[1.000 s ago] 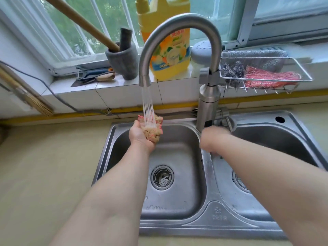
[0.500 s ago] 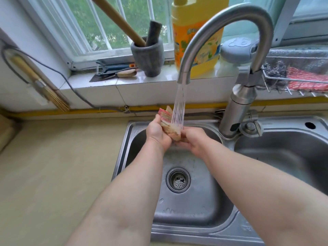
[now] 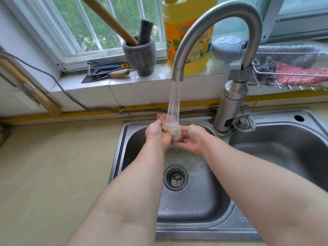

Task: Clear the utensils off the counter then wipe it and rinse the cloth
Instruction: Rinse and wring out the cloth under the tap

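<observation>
To the left of the sink (image 3: 117, 157), the beige counter (image 3: 53, 174) lies bare, so clearing and wiping look finished. Above the sink's left basin, the left hand (image 3: 156, 134) has its fingers closed around the bunched pink and white cloth (image 3: 171, 127), held directly under the water falling from the tap (image 3: 213, 29). The right hand (image 3: 192, 139), which a second ago rested by the tap base, has come across and now cups the cloth from the right, fingers loosely curled against it, so rinsing is under way.

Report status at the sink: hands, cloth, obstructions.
Left hand and right hand both gripping cloth. Cloth under running faucet. Nothing in the way.
</observation>
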